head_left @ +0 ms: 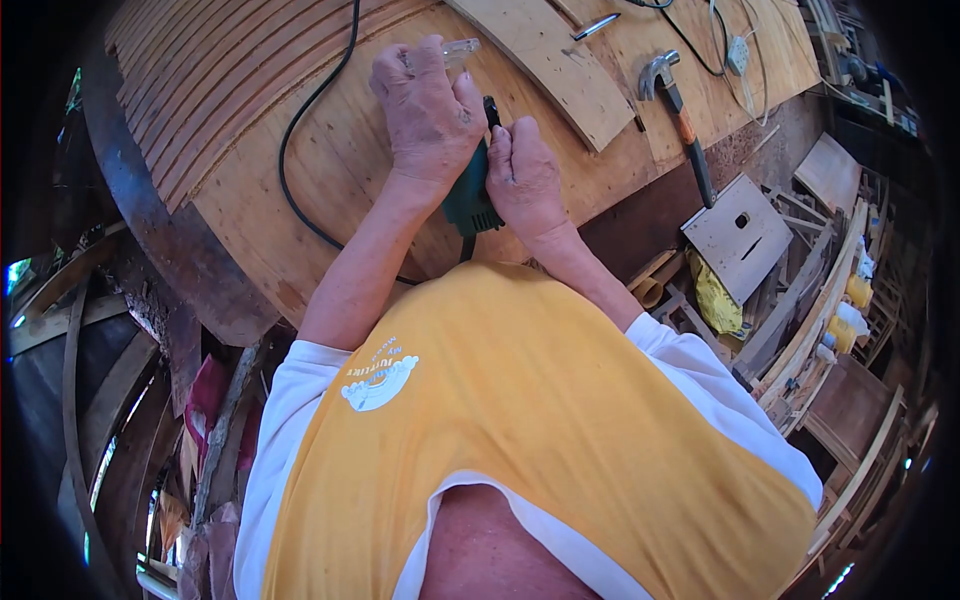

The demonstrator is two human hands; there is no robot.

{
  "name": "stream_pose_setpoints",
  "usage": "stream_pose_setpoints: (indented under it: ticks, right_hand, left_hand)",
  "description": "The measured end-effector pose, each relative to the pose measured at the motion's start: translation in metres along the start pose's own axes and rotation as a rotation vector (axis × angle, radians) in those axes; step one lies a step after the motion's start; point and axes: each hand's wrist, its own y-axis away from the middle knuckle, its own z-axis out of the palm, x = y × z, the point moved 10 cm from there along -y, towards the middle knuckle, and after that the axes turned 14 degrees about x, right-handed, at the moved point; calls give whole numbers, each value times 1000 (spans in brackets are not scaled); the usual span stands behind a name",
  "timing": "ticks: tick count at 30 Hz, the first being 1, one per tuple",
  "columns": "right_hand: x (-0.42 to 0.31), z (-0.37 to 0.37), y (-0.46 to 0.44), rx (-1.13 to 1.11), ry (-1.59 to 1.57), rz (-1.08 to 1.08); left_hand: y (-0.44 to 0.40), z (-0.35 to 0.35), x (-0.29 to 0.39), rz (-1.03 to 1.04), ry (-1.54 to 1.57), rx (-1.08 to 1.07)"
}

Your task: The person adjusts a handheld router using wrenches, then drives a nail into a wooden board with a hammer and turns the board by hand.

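Observation:
My left hand point(425, 115) is closed, with a clear plastic piece point(460, 50) showing beyond its fingers. Under that wrist lies a dark green power tool point(468, 200) with a vented end and a black tip. My right hand point(525, 180) is closed against the tool's other side, its fingers curled and its thumb beside the tool's black end. Part of the tool is hidden behind both hands. A black cord point(290, 135) loops over the wood to the left, and a short length leaves the tool's near end.
A wooden worktop point(340, 170) bears grooved strips point(230, 75) at left and a flat board point(555, 60) at the back. A claw hammer point(680, 120) and a pen point(597, 27) lie to the right. Farther right, a slotted panel point(740, 235) leans among wood scraps.

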Motion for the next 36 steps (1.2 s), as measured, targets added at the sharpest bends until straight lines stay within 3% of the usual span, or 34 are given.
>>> stream_pose_setpoints:
  ticks: [5,14,20,23,29,32,36]
  right_hand:
    - [-2,-5,-12,-162,14,80]
    - [-9,2,-31,-326,54,-58]
    - [-3,-2,-35,-501,13,179]
    - [-2,-2,-22,-337,-120,30]
    - [26,17,-1,-374,-513,359]
    - [29,14,2,-441,-483,366]
    - [-10,-32,-25,-342,-312,-75]
  left_hand:
    - [-1,-3,5,40,-3,28]
    - [-1,-1,1,13,-38,23]
    - [-3,-2,0,-1,8,26]
    - [-2,-4,-5,-21,55,39]
    - [-1,-5,-11,-61,160,47]
    - [-1,-1,-15,-50,221,28]
    - [-5,17,-18,-7,345,-67]
